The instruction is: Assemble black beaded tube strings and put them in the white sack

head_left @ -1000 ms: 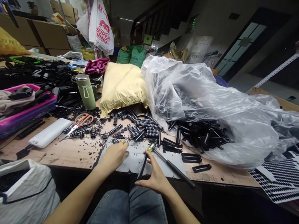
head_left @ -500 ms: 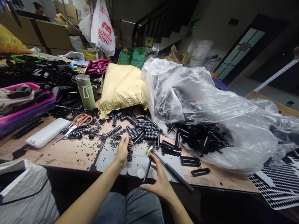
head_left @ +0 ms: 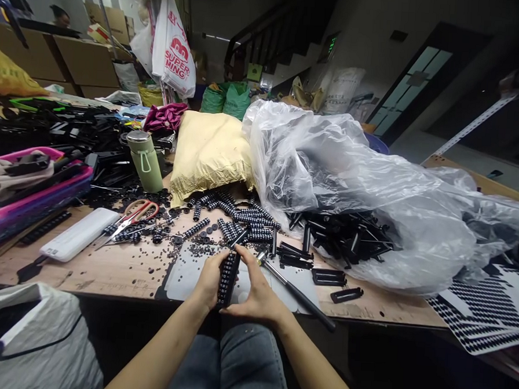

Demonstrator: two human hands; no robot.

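My left hand (head_left: 208,280) is closed on a black stack of wheels with white characters (head_left: 225,281), held upright over the table edge. Along the stack's right side lies a slim black frame (head_left: 235,270), its ends between the thumb and fingertips of my right hand (head_left: 258,291). Stack and frame touch; whether they are joined I cannot tell. Just right of my hands a hammer (head_left: 300,295) with a black handle rests across the grey mat (head_left: 185,275). Several similar wheel stacks (head_left: 258,222) are heaped behind my hands.
Black frames (head_left: 295,257) lie right of the mat, before a clear plastic bag (head_left: 331,157). Scissors (head_left: 130,219), a white box-like object (head_left: 80,234) and a green bottle (head_left: 144,160) are at left. A yellow sack (head_left: 214,145) stands behind. Tiny black parts are scattered about.
My right hand has moved left with the black frame, from beside the hammer to the wheel stack in my left hand. The stack is now upright against the frame.
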